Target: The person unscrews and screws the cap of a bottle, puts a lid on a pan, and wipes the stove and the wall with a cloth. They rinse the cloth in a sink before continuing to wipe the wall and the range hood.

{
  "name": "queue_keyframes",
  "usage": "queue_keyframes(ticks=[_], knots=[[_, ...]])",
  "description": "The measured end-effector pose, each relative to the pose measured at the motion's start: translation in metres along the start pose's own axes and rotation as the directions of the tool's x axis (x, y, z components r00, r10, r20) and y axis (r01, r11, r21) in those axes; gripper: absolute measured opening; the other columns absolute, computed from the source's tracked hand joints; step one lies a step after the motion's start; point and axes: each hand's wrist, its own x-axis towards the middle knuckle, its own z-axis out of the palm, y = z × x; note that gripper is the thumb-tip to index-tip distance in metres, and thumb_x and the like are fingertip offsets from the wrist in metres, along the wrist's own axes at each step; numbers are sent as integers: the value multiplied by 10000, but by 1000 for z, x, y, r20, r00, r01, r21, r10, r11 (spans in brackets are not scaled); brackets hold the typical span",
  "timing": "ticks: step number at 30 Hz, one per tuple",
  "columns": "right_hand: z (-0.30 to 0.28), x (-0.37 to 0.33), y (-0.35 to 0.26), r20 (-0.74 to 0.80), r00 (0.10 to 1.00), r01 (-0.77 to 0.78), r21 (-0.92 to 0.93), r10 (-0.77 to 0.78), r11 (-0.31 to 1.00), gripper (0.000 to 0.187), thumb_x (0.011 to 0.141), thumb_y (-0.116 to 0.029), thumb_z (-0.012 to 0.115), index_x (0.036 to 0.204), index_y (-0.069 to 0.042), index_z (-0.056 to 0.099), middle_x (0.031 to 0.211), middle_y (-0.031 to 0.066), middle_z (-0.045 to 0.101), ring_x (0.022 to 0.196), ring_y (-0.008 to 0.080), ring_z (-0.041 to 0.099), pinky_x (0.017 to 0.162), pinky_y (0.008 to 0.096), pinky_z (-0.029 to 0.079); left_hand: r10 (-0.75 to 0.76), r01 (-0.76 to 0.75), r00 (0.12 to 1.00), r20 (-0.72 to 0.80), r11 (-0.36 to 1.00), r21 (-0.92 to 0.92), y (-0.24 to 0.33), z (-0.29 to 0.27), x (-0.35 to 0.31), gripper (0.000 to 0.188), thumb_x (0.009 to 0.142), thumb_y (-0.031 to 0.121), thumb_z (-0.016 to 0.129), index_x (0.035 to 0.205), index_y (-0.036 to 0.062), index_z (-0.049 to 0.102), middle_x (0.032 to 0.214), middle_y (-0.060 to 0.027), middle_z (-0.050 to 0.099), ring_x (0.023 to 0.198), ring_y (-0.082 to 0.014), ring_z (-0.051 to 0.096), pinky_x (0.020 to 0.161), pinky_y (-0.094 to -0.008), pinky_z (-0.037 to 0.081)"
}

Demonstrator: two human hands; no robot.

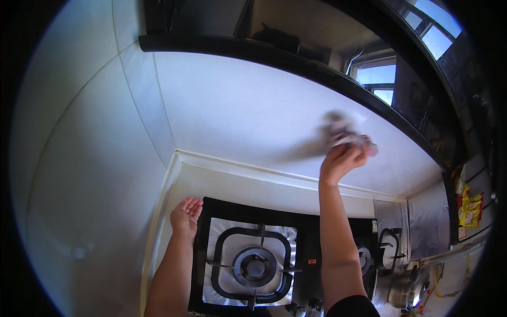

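My right hand (341, 162) grips a crumpled pinkish-grey cloth (343, 132), smeared by motion, against the white wall panel (237, 105) behind the stove. The cloth's shadow falls on the panel to its left. My left hand (186, 215) holds nothing; its fingers are loosely bent and apart, beside the back left corner of the black gas stove (208, 205). Below and between my arms is the left burner (255, 267), with a black pan support around it and a shiny foil sheet under it. My right forearm partly hides the right burner (363, 259).
Overhead, a dark glossy range hood (237, 45) runs along the panel's top. Tiled wall (79, 148) closes the left side. At right are a loose pan support (391, 251), foil-like sheeting (429, 216), a metal pot (406, 288) and yellow packets (470, 210).
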Motion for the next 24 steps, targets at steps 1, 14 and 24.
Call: queue_keyframes(ticks=[1, 14, 24], knots=[[8, 10, -7, -122, 948, 207, -460, -292, 864, 353, 884, -62, 562, 1228, -29, 487, 1213, 199, 433, 1086, 325, 423, 869, 341, 391, 4, -4, 1000, -6, 1000, 1, 4, -2, -2, 205, 924, 188, 512, 976, -3, 566, 959, -139, 629, 900, -269, 636, 818, -355, 525], [-6, 13, -26, 752, 340, 847, 17, -565, 532, 238, 726, -169, 642, 957, -201, 691, 1251, 73, 537, 1287, 353, 387, 953, 463, 425, -50, 50, 999, -9, 999, 9, 1, 5, 2, 171, 930, 172, 517, 940, 11, 575, 943, -130, 648, 896, -263, 655, 765, -325, 561], [46, -89, -26, 809, -57, 683, 459, -585, 568, 160, 761, -203, 583, 898, -173, 659, 1215, 39, 554, 1082, 271, 497, 838, 403, 458, -33, 36, 998, 53, 998, -42, -5, 7, 1, 147, 908, 182, 565, 904, 40, 600, 933, -118, 668, 899, -255, 656, 769, -324, 551]])
